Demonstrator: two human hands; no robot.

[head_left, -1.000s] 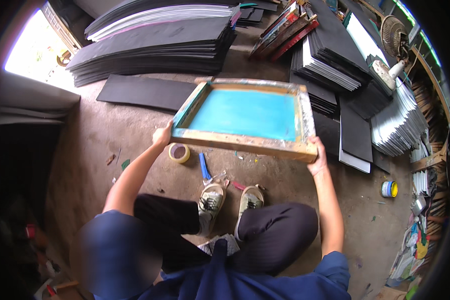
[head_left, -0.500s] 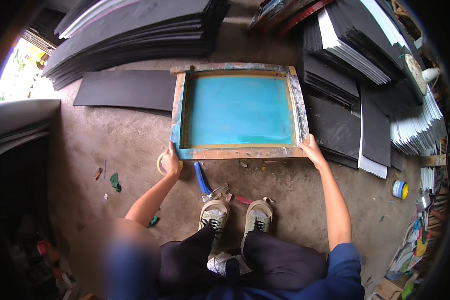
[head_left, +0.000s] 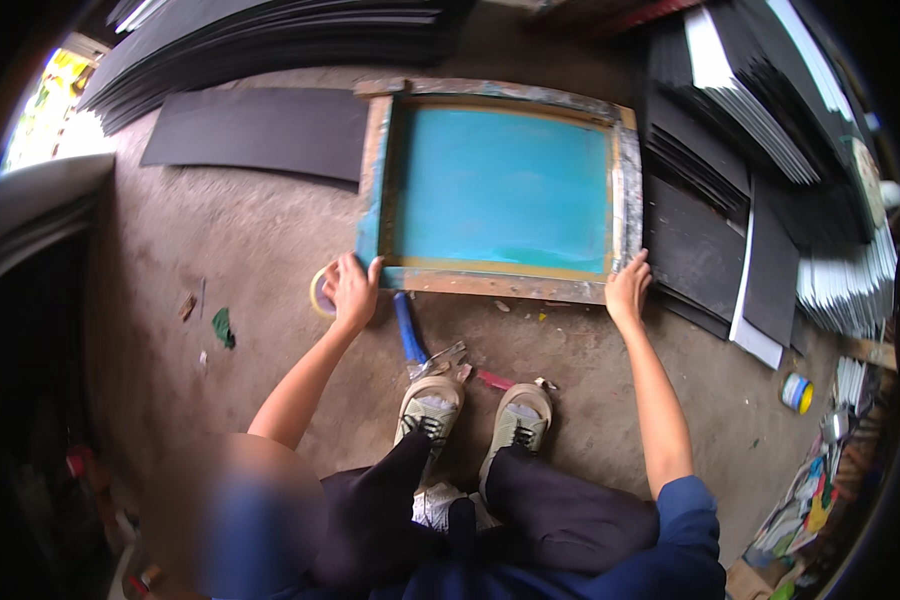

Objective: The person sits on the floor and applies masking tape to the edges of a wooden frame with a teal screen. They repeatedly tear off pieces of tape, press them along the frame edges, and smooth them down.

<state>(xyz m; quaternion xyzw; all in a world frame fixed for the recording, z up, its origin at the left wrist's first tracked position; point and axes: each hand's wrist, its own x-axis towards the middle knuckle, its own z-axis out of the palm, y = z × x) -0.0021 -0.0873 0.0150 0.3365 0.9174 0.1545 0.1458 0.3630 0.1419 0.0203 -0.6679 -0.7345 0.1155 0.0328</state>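
A wooden screen printing frame (head_left: 490,286) with teal mesh (head_left: 505,185) lies in front of me, low over or on the floor; I cannot tell which. My left hand (head_left: 353,293) grips its near left corner, thumb on the near bar and fingers at the outer left side. At the near right corner, my right hand (head_left: 627,290) grips likewise, with fingers along the right edge. Beside my left hand is a roll of tape (head_left: 318,292), partly covered by the hand. A long blue piece (head_left: 409,330) lies just below the frame's near bar.
Black sheets are stacked at the far left (head_left: 260,60) and right (head_left: 695,245), with one black sheet (head_left: 255,130) left of the frame. My shoes (head_left: 430,412) stand close by. Scraps, including a green one (head_left: 223,327), dot the floor. A small tub (head_left: 797,392) sits at right.
The whole view has shifted, so floor and frame sit higher in it. Both hands have moved their fingers around the frame's near corners, the right fingers now showing along its outer side.
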